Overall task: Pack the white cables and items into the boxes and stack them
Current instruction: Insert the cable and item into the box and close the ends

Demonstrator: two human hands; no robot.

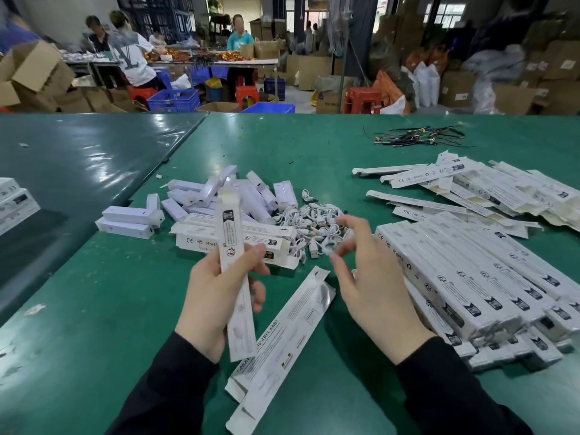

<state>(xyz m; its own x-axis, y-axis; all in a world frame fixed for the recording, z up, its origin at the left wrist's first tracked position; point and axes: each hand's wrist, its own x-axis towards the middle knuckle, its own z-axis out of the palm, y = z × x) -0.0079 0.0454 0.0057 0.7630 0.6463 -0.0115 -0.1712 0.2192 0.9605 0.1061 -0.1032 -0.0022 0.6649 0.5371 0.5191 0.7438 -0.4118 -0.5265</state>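
Boxes everywhere on this green table [125, 309]. Left hand [216, 293], lower middle of the frame, grips one long narrow white box [233, 265] held nearly upright, fingers curled round its middle, top flap open at the upper end. Right hand [370, 277] hovers just right of it, fingers loosely spread, with the thumb and forefinger pinching something small and blurry, looks like a bit of white cable [329, 246], though I can't tell for sure what it is.

Below the hands, another long box [282, 340] lies flat on the table, running diagonally toward the bottom edge, open at both ends.

Middle of the frame, behind the hands: a heap of short white blocks [219, 196], and just right of that a tangle of white USB cables [310, 221]. A couple of long boxes with CE and RoHS marks [201, 241] lie in front of the heap.

Right side: a neat stack of filled boxes [470, 277] laid side by side, and further back in the upper right a looser pile of flat boxes [470, 186].

Upper right of the table there's a small bunch of dark wires [414, 138]. Far left edge, a few more boxes [15, 205] poke into view.
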